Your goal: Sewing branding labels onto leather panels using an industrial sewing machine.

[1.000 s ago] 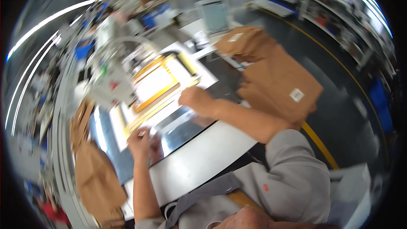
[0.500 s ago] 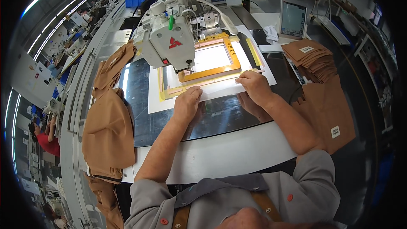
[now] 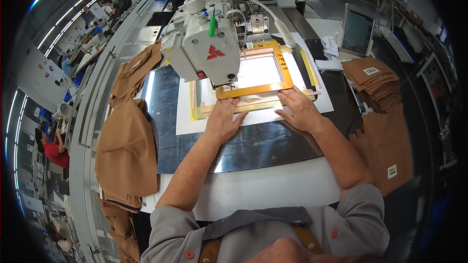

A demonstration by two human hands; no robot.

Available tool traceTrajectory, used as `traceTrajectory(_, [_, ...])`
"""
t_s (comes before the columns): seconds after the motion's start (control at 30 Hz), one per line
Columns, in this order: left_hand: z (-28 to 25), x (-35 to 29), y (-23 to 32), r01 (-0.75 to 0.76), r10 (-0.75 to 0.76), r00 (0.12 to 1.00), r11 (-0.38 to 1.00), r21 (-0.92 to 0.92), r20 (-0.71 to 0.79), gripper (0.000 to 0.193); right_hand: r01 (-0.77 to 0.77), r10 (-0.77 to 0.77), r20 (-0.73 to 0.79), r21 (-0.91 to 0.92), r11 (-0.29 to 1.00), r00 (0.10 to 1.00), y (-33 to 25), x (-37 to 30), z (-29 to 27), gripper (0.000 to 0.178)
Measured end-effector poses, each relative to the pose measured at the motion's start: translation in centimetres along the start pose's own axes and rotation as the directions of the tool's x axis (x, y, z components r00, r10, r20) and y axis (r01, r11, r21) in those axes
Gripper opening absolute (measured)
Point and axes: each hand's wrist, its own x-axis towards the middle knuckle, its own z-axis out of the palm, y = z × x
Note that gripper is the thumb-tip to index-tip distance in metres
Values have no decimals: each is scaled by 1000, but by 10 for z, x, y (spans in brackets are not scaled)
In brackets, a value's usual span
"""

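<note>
My left hand lies flat with its fingers stretched forward on the near edge of a taped white sheet. Its fingertips reach the near left side of an orange rectangular frame. On the right, my right hand is also spread flat, thumb apart, its fingertips by the frame's near right corner. Both hands are empty. Yellow and pink tape strips border the sheet around the frame. Above the frame's left part stands the white head of an industrial sewing machine; it hides that part.
Brown fabric pieces drape at the left. More brown pieces with white labels are stacked at the right, beside a screen. A dark shiny plate lies under the sheet. A person in red is far left.
Both hands have gone from closed fingers at the sheet's near edge to flat, spread fingers farther forward, against the orange frame. The whole view has shifted slightly.
</note>
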Motion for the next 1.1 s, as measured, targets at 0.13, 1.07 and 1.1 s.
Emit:
traceTrajectory(0.13, [0,0,2,41,-49,992,996,76,112,79,-107,130,223,-113,988,966,2,5,1,68])
traceTrajectory(1.07, [3,7,6,97,-121,982,981,166,145,93,-191,258,265,-252,949,929,2,13,4,79])
traceTrajectory(1.1, [4,7,5,96,-120,982,982,162,144,93,-191,259,266,-256,948,929,2,13,4,79])
